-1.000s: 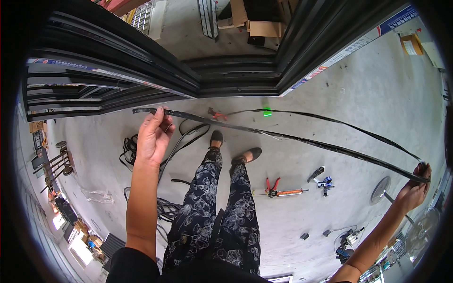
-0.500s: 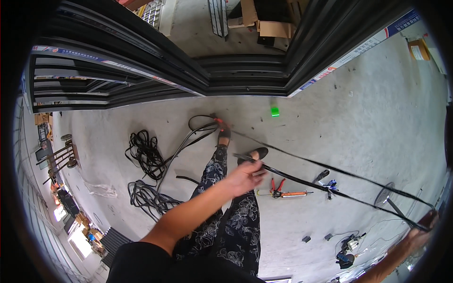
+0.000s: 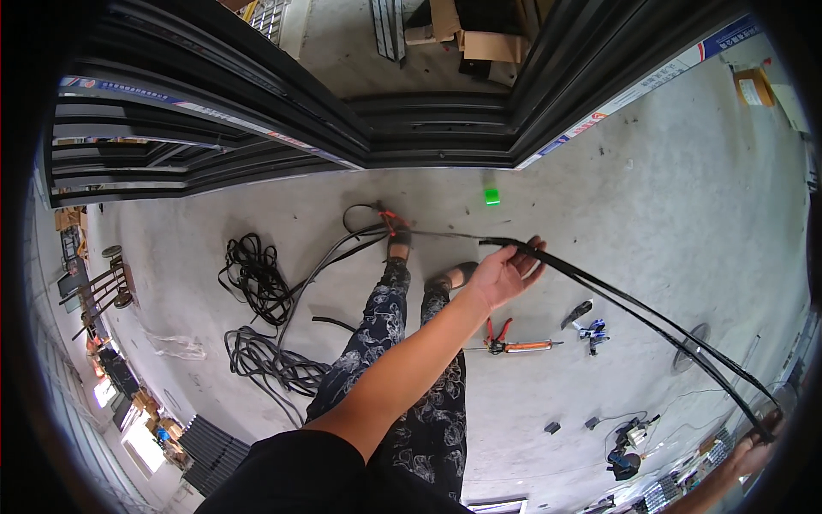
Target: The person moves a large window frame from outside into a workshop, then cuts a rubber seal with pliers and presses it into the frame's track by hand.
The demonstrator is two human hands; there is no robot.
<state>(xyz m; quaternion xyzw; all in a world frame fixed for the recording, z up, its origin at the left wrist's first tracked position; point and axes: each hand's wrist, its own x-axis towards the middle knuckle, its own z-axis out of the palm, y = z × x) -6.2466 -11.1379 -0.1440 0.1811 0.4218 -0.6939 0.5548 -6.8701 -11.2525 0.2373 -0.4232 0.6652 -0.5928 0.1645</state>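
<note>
A long black rubber strip [image 3: 629, 300] stretches across the right side in two nearly parallel runs. My left hand [image 3: 507, 276] grips it near a free end that pokes out past the thumb. At the far right edge my right hand [image 3: 758, 445] is closed around the strip where it doubles back. One thin run of the strip leads left from my left hand toward a red-handled tool [image 3: 394, 220] by my left shoe; its kind is unclear. Two loose coils of black strip, an upper coil [image 3: 257, 278] and a lower coil [image 3: 270, 364], lie on the floor to the left.
A large black window frame [image 3: 437, 128] stands ahead. On the floor are a small green block [image 3: 491, 197], a caulking gun [image 3: 524, 346] with an orange tube, a blue-and-black tool [image 3: 592, 332] and a round metal disc [image 3: 692, 347]. Wooden stool [image 3: 107, 281] at left.
My left hand has moved forward and right along with the strip's end, bringing the two runs closer together. My right hand has shifted slightly downward, still gripping the strip.
</note>
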